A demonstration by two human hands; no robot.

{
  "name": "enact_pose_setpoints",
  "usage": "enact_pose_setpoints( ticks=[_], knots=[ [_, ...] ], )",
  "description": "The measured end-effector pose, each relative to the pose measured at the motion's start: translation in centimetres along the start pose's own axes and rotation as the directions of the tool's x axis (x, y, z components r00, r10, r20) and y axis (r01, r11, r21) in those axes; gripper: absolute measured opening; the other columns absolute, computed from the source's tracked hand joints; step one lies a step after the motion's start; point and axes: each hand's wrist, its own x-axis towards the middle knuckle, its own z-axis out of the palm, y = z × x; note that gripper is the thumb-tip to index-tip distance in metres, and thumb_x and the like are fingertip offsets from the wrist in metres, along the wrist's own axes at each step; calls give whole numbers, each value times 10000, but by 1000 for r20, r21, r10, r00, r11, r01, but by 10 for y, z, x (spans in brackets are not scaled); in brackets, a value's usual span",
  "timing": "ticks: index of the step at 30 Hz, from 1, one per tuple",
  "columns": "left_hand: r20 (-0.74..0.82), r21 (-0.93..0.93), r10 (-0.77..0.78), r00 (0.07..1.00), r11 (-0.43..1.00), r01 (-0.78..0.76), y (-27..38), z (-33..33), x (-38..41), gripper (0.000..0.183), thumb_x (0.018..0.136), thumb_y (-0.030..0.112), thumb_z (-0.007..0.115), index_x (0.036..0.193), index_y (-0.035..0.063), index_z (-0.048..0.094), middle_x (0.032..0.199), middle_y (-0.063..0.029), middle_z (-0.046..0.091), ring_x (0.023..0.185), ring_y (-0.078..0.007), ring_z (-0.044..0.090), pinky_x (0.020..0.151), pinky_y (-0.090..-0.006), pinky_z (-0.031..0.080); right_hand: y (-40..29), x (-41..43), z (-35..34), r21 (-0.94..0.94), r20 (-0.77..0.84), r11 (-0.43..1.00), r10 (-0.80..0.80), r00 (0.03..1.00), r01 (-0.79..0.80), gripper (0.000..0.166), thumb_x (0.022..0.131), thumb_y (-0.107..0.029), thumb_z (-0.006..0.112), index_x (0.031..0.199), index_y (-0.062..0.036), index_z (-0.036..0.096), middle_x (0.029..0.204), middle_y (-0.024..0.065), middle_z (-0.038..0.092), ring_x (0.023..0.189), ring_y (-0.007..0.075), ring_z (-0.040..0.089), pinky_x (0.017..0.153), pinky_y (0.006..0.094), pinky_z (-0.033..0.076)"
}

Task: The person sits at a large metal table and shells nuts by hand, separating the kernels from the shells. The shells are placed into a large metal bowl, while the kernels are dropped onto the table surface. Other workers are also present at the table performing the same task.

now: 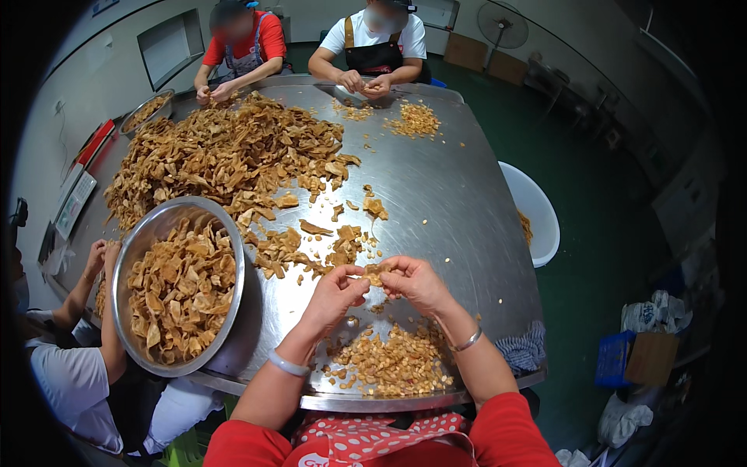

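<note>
Above the steel table (443, 198), my left hand (334, 296) and my right hand (417, 287) pinch one small brown dried piece (374, 274) between thumbs and fingertips. It looks like dried fruit or vegetable; the exact kind is unclear. Below my wrists, near the table's front edge, lies a heap of pale yellow seed-like bits (391, 357). Just beyond my left hand are loose dried pieces (345, 242) with scattered seeds. A steel bowl (118, 292) full of similar dried pieces stands to the left of my left forearm.
A large mound of dried pieces (227, 152) covers the table's far left. Two co-workers handle pieces across the table; another sits at left. A smaller seed pile (415, 119) lies far off. A striped cloth (523, 348) rests at the right corner, and a white tub (540, 213) stands beyond the right edge.
</note>
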Motion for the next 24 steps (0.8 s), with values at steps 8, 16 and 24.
enact_pose_setpoints(
  ticks=[8, 16, 24],
  knots=[
    [-4, -105, -15, 1000, 994, 15, -10, -8, 3, 131, 844, -3, 678, 911, 47, 577, 801, -4, 614, 707, -89, 601, 637, -241, 523, 9, 79, -34, -563, -182, 827, -144, 973, 17, 246, 920, -252, 660, 1003, -20, 671, 844, 68, 702, 709, 161, 636, 640, 310, 526],
    [28, -88, -4, 1000, 996, 7, -10, 2, 1, 138, 819, -35, 669, 865, 15, 548, 1095, -171, 639, 841, -153, 647, 755, -278, 541, 45, 196, -68, -984, -30, 175, -357, 934, 36, 239, 870, -124, 647, 1084, -28, 690, 1035, 209, 683, 959, 422, 632, 854, 442, 512],
    [-32, -374, -31, 999, 927, 17, -4, 1, 0, 177, 841, -73, 586, 904, 41, 465, 1076, -238, 619, 837, -224, 681, 709, -338, 609, 33, 182, -87, -382, -404, 924, -172, 898, 5, 210, 949, -142, 622, 1040, 22, 716, 834, 71, 720, 695, 125, 647, 651, 291, 534]
  ],
)
